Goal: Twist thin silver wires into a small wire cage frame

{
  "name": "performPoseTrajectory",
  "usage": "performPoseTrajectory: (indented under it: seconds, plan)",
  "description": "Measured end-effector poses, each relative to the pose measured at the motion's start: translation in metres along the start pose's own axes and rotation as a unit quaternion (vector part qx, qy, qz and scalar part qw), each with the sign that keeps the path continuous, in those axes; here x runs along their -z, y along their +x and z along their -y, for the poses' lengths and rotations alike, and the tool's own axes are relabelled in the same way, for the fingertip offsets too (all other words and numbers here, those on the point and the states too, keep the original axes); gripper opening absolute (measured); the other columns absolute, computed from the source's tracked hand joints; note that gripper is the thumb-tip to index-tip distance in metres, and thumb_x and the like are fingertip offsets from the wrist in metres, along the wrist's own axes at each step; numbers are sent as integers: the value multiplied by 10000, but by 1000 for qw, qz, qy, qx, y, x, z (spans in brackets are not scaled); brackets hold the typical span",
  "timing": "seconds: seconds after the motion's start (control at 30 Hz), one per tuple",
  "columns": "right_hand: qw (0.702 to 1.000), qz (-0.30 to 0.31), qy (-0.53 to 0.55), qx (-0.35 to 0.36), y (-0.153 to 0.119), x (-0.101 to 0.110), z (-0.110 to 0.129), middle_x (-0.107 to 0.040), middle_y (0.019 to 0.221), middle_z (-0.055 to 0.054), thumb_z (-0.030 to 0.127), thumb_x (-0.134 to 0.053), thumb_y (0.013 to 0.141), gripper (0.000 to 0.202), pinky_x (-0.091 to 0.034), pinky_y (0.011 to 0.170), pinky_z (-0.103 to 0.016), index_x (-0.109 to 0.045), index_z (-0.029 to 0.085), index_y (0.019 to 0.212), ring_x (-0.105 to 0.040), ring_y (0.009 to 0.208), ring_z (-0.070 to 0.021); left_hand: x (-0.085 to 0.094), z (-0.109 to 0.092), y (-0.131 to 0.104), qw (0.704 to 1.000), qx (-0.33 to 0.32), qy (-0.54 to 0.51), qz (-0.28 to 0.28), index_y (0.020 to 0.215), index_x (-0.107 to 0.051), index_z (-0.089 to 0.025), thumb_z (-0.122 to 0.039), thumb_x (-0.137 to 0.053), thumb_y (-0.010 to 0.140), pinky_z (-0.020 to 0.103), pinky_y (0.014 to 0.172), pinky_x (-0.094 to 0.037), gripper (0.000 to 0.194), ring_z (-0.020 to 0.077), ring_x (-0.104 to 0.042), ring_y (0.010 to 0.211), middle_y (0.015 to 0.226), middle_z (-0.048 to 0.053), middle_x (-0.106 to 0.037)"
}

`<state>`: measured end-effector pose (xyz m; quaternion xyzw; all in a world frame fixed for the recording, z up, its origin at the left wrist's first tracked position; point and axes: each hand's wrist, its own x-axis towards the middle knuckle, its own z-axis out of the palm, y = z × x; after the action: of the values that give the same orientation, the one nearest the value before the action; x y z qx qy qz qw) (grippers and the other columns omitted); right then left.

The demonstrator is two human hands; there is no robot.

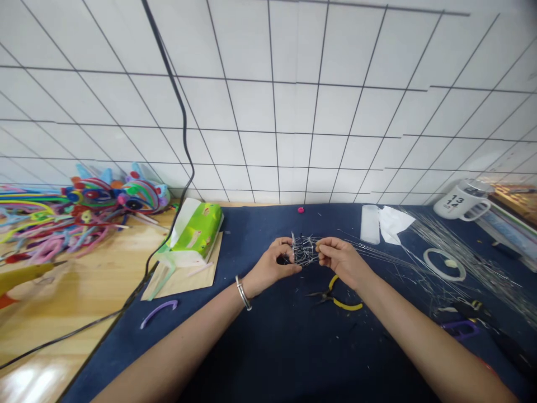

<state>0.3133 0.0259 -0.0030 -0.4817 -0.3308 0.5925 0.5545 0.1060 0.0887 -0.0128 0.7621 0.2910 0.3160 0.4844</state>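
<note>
My left hand [276, 262], with a silver bangle on its wrist, is curled round the left side of a small openwork frame of bent silver wire [305, 250]. On its right side, my right hand [337, 257] pinches a wire at the frame's edge between thumb and forefinger. Long thin wires [384, 255] run off to the right from behind my right hand. Just below the hands, yellow-handled pliers [335, 296] lie with their jaws pointing left. The wire ends inside my fingertips are too fine to make out.
A green tissue pack [199, 229] and a purple curved strip [158, 313] lie left. A black cable [184, 123] hangs nearby. Pipe cleaners [50, 235] cover the wooden tabletop. At right are a wire bundle [470, 257], a white coil [444, 276], a mug [457, 202] and dark tools [470, 310].
</note>
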Motion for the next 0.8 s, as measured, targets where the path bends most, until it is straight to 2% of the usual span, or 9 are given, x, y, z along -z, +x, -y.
performPoseTrajectory:
  seconds: [0.13, 0.2, 0.27, 0.37, 0.43, 0.5, 0.6, 0.73, 0.8]
  plan:
    - [996, -20, -83, 18, -1, 4, 2, -570, 645, 10, 307, -694, 693, 220, -421, 523, -233, -647, 170, 859, -514, 544, -89, 10, 1, 1, 995, -29, 90, -18, 634, -530, -157, -266, -718, 657, 388, 936, -354, 219, 233, -455, 1082, 1073, 73, -505]
    - [992, -29, -118, 20, -2, 5, 4, -553, 618, 17, 324, -667, 712, 217, -414, 513, -239, -641, 171, 863, -495, 515, -87, 16, 2, 1, 987, -52, 143, -44, 685, -588, -172, -250, -694, 682, 413, 960, -327, 131, 238, -438, 1093, 1090, 72, -496]
    - [987, -39, -155, 33, -6, 4, 9, -545, 615, 20, 332, -635, 734, 203, -414, 512, -245, -636, 175, 862, -487, 507, -89, 18, 4, 0, 985, -61, 146, -64, 801, -638, -201, -231, -666, 706, 407, 958, -332, 103, 236, -430, 1104, 1117, 70, -488]
    - [965, -50, -242, 82, -14, -1, 23, -551, 644, 17, 331, -586, 767, 180, -431, 540, -256, -636, 192, 868, -503, 534, -100, 16, 9, 0, 995, -8, 28, -91, 937, -628, -215, -236, -635, 732, 330, 836, -420, 206, 193, -513, 978, 1048, 59, -538]
    - [934, -56, -332, 123, -20, -6, 34, -578, 687, 7, 312, -588, 761, 153, -435, 565, -260, -645, 198, 846, -516, 557, -104, 11, 14, -1, 990, 55, -79, -107, 930, -618, -194, -254, -618, 745, 278, 731, -444, 194, 149, -553, 809, 897, 36, -586]
    - [922, -53, -361, 132, -24, -9, 44, -578, 668, 8, 311, -567, 773, 154, -440, 556, -262, -641, 201, 853, -520, 546, -109, 5, 18, -1, 976, 108, -163, -97, 862, -622, -168, -265, -621, 738, 252, 671, -446, 157, 126, -557, 707, 778, 18, -600]
    - [901, -58, -404, 150, -27, -10, 53, -596, 687, 0, 314, -548, 784, 160, -441, 552, -270, -644, 208, 858, -526, 543, -117, -3, 19, -2, 957, 152, -238, -72, 833, -623, -155, -258, -645, 711, 236, 652, -455, 161, 132, -581, 731, 788, 27, -624]
    - [868, -42, -456, 191, -24, -7, 59, -638, 797, -23, 285, -559, 775, 125, -441, 608, -291, -669, 235, 806, -562, 642, -147, -8, 18, -3, 942, 171, -274, -90, 851, -619, -151, -217, -658, 698, 219, 664, -463, 171, 124, -587, 767, 844, 33, -631]
    - [857, -45, -470, 209, -21, -6, 62, -640, 778, -26, 261, -587, 745, 95, -438, 639, -303, -676, 235, 725, -571, 694, -168, -9, 17, -3, 938, 177, -284, -90, 843, -618, -147, -209, -658, 698, 220, 674, -466, 163, 125, -590, 781, 853, 37, -634]
